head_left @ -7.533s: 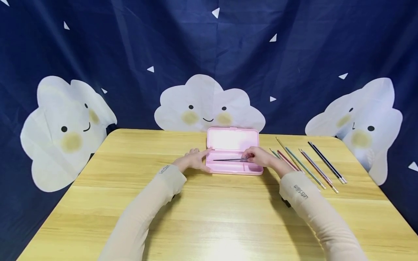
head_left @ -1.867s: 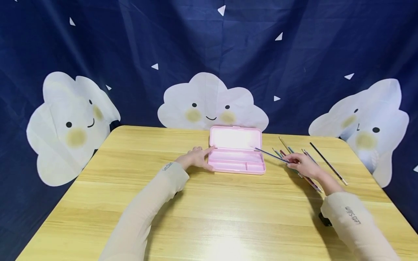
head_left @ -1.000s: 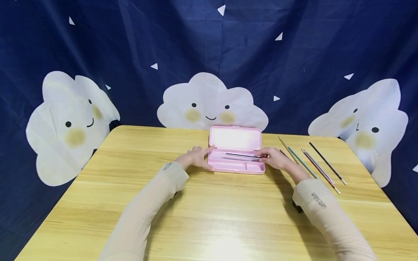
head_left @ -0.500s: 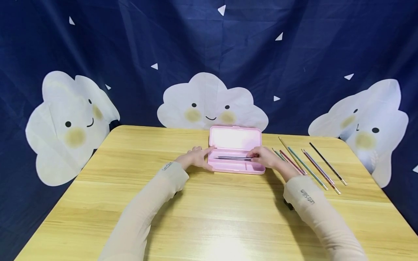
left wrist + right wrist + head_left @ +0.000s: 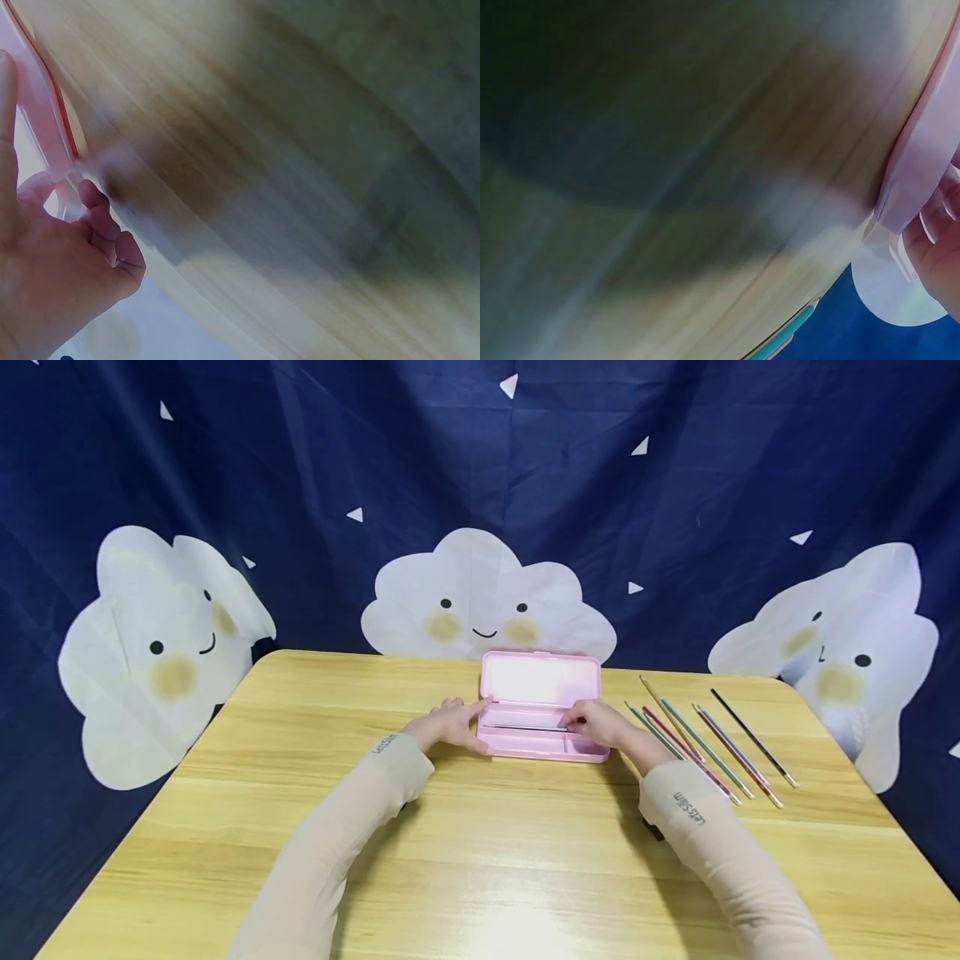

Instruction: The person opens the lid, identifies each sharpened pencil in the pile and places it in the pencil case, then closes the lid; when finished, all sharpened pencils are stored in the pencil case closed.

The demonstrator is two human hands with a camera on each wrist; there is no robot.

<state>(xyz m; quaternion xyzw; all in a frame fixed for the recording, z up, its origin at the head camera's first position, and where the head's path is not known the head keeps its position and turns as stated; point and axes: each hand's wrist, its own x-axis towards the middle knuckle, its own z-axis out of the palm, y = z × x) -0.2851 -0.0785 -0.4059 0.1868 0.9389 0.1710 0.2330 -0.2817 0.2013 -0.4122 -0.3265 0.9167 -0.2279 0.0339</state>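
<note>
In the head view, an open pink pencil case point(image 5: 528, 745) stands at the table's far side with its lid tipped back. My left hand point(image 5: 450, 725) holds its left end, the thumb at the front corner and the index finger toward the hinge. The left wrist view shows the other fingers of that hand point(image 5: 67, 262) loosely bent beside the case. A dark pencil point(image 5: 525, 727) lies low along the long rear compartment. My right hand point(image 5: 596, 722) pinches its right end, fingertips down inside the case. The right wrist view catches only part of that hand point(image 5: 937, 259), behind the case wall point(image 5: 922, 161).
Several coloured pencils lie slantwise to the right of the case, among them a green one point(image 5: 708, 747) and a red one point(image 5: 671, 735). A single black pencil point(image 5: 753, 737) lies farthest right. Behind the wooden table point(image 5: 420, 860) hangs a dark blue curtain point(image 5: 480, 460) with clouds.
The right hand has carried a dark pencil from the pile on the right into the case and lowered it. One dark pencil remains of the pair at far right. The left hand stays put.
</note>
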